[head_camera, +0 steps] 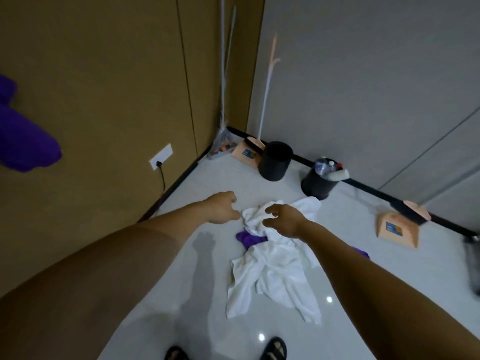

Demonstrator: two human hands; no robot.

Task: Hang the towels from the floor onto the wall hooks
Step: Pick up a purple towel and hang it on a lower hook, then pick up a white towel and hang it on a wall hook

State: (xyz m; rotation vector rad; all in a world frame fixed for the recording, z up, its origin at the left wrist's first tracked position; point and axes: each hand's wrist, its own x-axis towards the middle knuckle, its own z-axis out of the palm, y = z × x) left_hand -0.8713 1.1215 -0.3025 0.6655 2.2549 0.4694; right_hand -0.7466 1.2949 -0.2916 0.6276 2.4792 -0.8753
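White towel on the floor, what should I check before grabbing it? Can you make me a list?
1. Hands free: the left hand and right hand hold nothing, fingers loosely curled. Ok.
2. Towel in reach: both hands hover by the crumpled far end of the white towel. Ok.
3. Towel lies alone: a purple towel pokes out from under it and may drag along. Not ok.
4. Feet off the towel: the sandals stand apart from its near edge. Ok.
5. Free wall hook: none in view; only a purple cloth hangs on the left wall. Cannot tell.
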